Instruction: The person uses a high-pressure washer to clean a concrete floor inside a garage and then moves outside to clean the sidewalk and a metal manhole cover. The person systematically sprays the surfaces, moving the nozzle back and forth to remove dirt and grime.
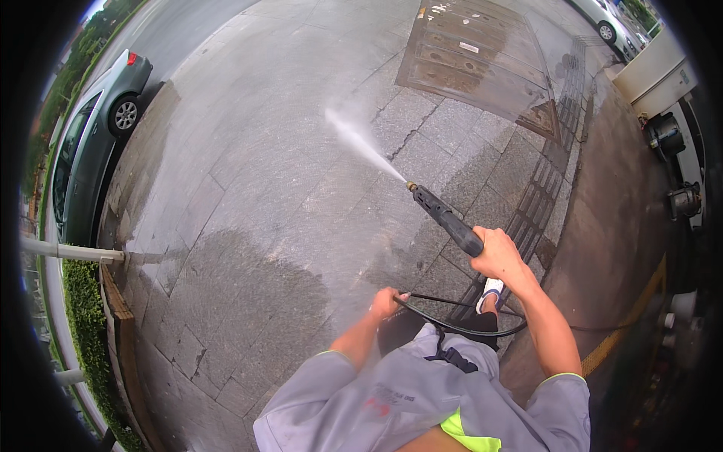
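Observation:
A black pressure washer gun point(444, 218) with a brass-coloured nozzle points forward and left in front of me. My right hand point(495, 255) is wrapped round its rear end. From the nozzle a white jet of water point(365, 145) fans out toward the grey stone paving point(263, 188). My left hand point(387, 303), lower and to the left, is closed round a black hose point(467, 330). The hose bends in a loop before my waist, and another stretch of it runs behind toward the right. Both hands are bare; the underside of each grip is hidden.
A brown metal cover plate point(482, 60) lies in the paving ahead. Ribbed dark strips point(536, 196) run along the right. A green-grey car point(94, 143) stands at the left, above a hedge point(86, 316). Black equipment point(666, 135) stands by the right wall. My shoe point(489, 294) is near the hose.

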The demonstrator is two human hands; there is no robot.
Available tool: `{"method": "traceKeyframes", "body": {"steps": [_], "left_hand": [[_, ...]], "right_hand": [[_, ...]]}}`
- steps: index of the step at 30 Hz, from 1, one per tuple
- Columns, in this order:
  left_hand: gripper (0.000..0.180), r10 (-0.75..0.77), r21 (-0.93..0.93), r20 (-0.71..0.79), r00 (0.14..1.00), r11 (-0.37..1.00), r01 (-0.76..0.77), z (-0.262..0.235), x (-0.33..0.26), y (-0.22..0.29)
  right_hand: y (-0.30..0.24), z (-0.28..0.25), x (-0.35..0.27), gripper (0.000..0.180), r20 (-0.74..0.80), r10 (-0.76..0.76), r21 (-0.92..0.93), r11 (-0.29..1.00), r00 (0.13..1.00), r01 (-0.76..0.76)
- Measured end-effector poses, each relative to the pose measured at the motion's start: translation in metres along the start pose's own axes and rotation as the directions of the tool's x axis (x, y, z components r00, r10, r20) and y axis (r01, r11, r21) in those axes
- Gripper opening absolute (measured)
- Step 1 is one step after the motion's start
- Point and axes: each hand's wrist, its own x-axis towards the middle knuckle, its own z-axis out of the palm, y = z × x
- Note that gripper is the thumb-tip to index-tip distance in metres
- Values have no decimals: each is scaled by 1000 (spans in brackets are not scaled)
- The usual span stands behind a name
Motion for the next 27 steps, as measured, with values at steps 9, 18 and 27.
{"method": "traceKeyframes", "body": {"steps": [9, 18, 27], "left_hand": [[51, 9, 122, -363, 932, 992, 38, 76, 107, 103], [52, -86, 268, -320, 943, 947, 177, 106, 204, 331], [52, 7, 368, -346, 938, 921, 128, 174, 242, 445]], "right_hand": [[258, -120, 119, 22, -335, 97, 274, 962, 937, -2], [464, -225, 171, 25, -231, 24, 367, 928, 973, 64], [640, -281, 164, 29, -220, 229, 509, 856, 948, -89]]}}
